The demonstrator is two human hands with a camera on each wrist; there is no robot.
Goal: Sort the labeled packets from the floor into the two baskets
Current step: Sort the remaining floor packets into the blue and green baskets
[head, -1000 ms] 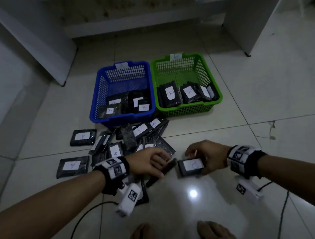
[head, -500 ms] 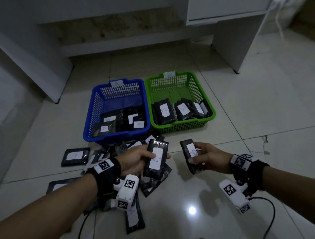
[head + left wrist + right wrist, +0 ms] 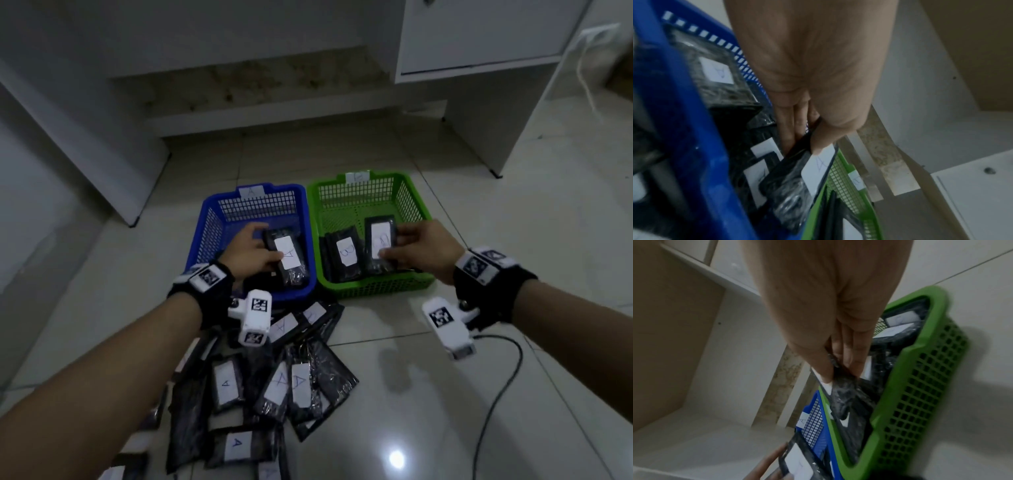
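My left hand (image 3: pixel 255 251) holds a black packet labelled A (image 3: pixel 287 260) over the blue basket (image 3: pixel 205 233). In the left wrist view the thumb (image 3: pixel 824 139) pinches that packet (image 3: pixel 797 186) on its white label, fingers beneath. My right hand (image 3: pixel 414 248) holds a black packet labelled B (image 3: pixel 379 245) over the green basket (image 3: pixel 416 205). In the right wrist view thumb and fingers (image 3: pixel 851 356) pinch the packet's edge (image 3: pixel 846 389) above the green basket (image 3: pixel 920 386). Both baskets hold other black packets.
Several black packets labelled A (image 3: pixel 284 387) lie piled on the tiled floor in front of the baskets. White furniture legs (image 3: pixel 479 113) and a low ledge (image 3: pixel 294 114) stand behind the baskets. A black cable (image 3: pixel 503 383) runs on the floor at right.
Both hands have risen from the floor pile and moved forward, each carrying its packet: the left over the blue basket, the right over the green one.
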